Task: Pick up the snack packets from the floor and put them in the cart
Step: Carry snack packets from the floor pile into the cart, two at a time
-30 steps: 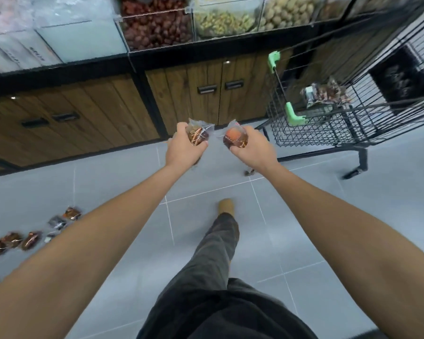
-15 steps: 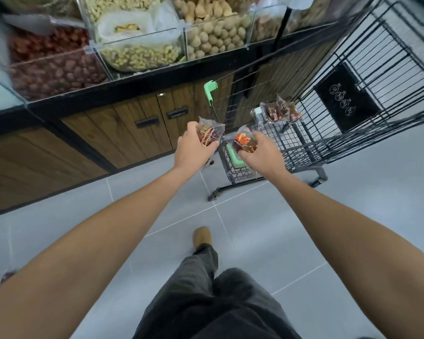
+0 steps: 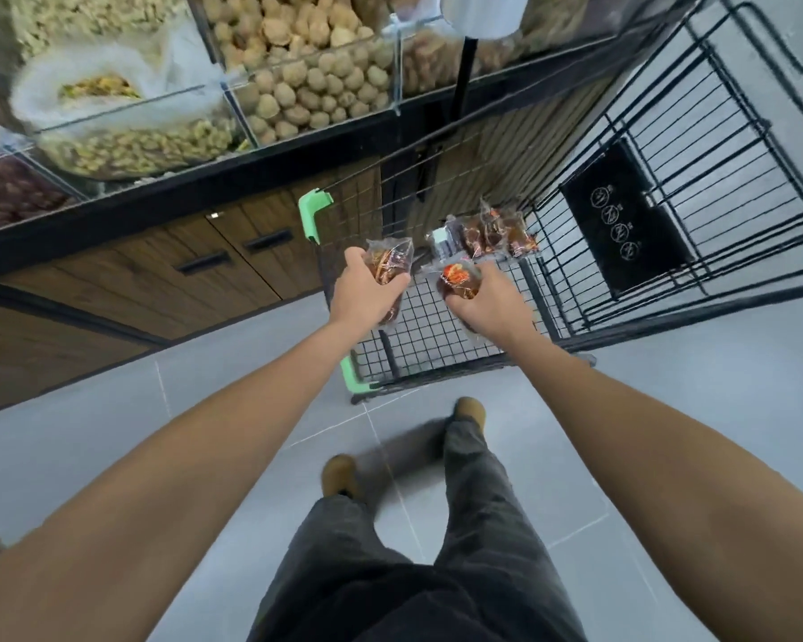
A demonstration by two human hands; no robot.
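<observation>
The left hand (image 3: 367, 291) with its snack packet (image 3: 389, 264) and the right hand (image 3: 490, 305) with its orange packet (image 3: 458, 280) have gone from over bare floor (image 3: 715, 363) to above the cart (image 3: 425, 335) mesh. The cart has shifted from 2 o'clock to 12 o'clock.

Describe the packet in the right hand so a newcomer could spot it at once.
Find the black wire cart beside the wooden cabinets. Above its near end the right hand grips a clear snack packet. Its bright orange-red print sets it apart from the browner packet in the left hand and the packets in the cart.
</observation>
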